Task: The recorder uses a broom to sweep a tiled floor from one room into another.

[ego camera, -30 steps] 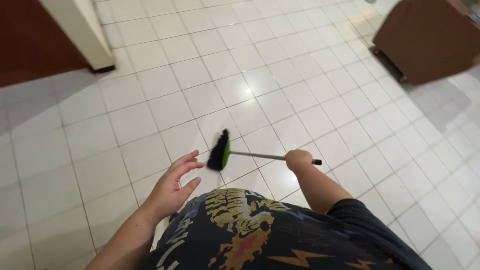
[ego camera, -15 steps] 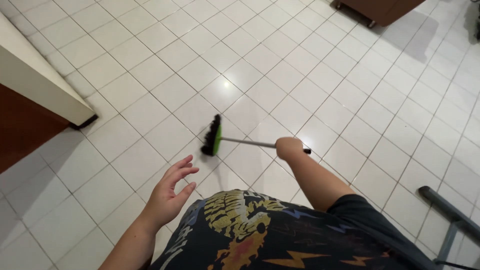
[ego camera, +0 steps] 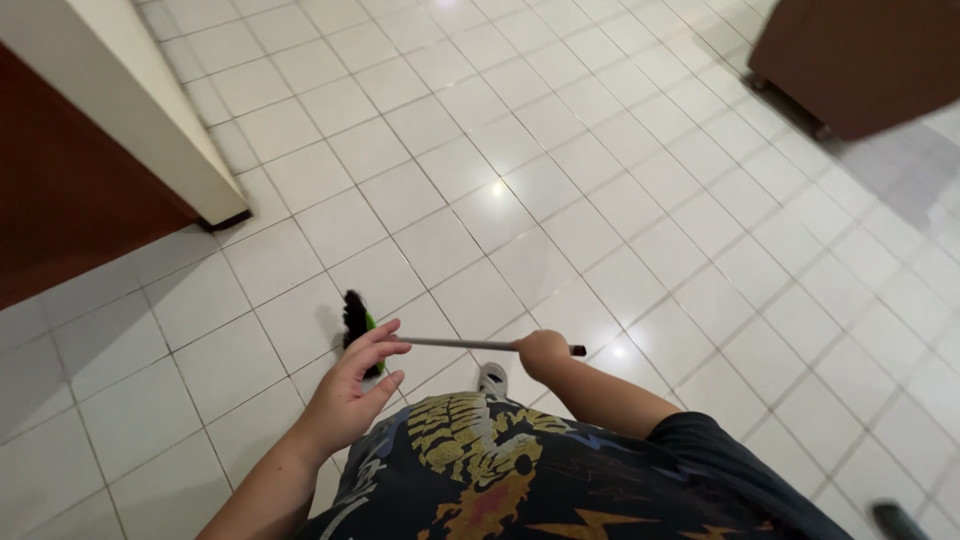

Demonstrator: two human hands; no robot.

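Head view shows your right hand (ego camera: 543, 353) with its fingers wrapped around the grey handle of a broom (ego camera: 470, 344), near its black end cap. Its green and black head sits on the white tiled floor (ego camera: 600, 200), just beyond the fingers (ego camera: 378, 340) of your left hand (ego camera: 350, 390), which hangs spread and holds nothing. A brown cabinet (ego camera: 870, 60) stands well beyond your right fingers.
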